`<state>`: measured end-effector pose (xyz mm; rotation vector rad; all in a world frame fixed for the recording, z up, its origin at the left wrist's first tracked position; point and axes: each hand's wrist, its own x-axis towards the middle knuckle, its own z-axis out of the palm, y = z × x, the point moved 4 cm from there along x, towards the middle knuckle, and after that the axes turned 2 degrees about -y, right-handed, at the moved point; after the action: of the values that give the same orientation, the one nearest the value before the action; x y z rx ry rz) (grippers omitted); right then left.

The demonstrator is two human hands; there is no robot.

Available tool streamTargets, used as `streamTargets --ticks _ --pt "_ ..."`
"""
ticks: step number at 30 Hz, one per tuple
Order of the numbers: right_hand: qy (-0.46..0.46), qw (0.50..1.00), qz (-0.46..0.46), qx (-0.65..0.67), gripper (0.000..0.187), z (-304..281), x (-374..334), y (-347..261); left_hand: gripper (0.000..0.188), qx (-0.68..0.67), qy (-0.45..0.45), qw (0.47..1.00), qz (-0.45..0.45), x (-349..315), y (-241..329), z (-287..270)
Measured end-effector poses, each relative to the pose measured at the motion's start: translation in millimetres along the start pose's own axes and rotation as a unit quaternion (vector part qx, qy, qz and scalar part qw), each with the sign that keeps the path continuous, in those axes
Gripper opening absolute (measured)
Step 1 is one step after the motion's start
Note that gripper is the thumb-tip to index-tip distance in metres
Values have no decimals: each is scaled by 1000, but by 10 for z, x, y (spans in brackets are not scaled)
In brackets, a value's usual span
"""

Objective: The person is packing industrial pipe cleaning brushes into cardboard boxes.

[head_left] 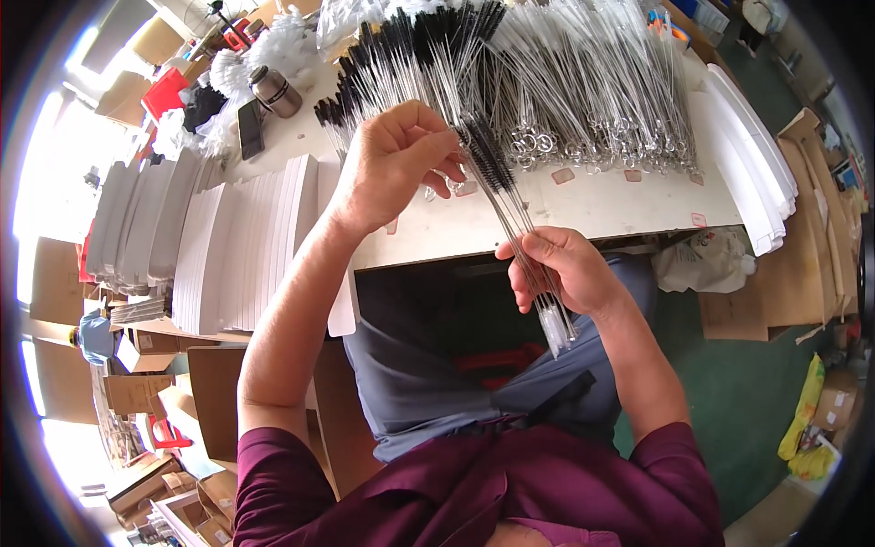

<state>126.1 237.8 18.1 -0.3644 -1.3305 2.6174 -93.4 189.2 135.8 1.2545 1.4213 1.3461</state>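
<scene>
A small bundle of thin wire-stemmed cleaning brushes (pixel 489 162) slants in front of me, past the table's near edge. Black bristles top it, and white bristle ends hang at the bottom. My right hand (pixel 576 268) is closed round the wire stems at their lower part. My left hand (pixel 397 166) pinches at the edge of the black bristles with thumb and forefinger; the exact contact is partly hidden. Beyond my hands lie a heap of black-bristled brushes (pixel 421 56) and, to its right, a heap of white-bristled brushes with ring ends (pixel 597 96).
White folded cartons (pixel 246 251) stand in rows at the left, near a steel flask (pixel 275 92) and a dark phone (pixel 251 129). More white cartons (pixel 749 155) lie along the table's right edge. Brown cardboard (pixel 811 228) leans beyond it. The white table (pixel 647 211) ends above my lap.
</scene>
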Motion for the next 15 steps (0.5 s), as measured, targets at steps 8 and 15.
streamTargets --ticks 8,15 --pt "59 988 6 -144 40 -19 -128 142 9 172 41 984 34 -91 -330 -115" --pt "94 984 22 -152 41 -75 -177 265 8 299 56 950 74 -175 -454 -151"
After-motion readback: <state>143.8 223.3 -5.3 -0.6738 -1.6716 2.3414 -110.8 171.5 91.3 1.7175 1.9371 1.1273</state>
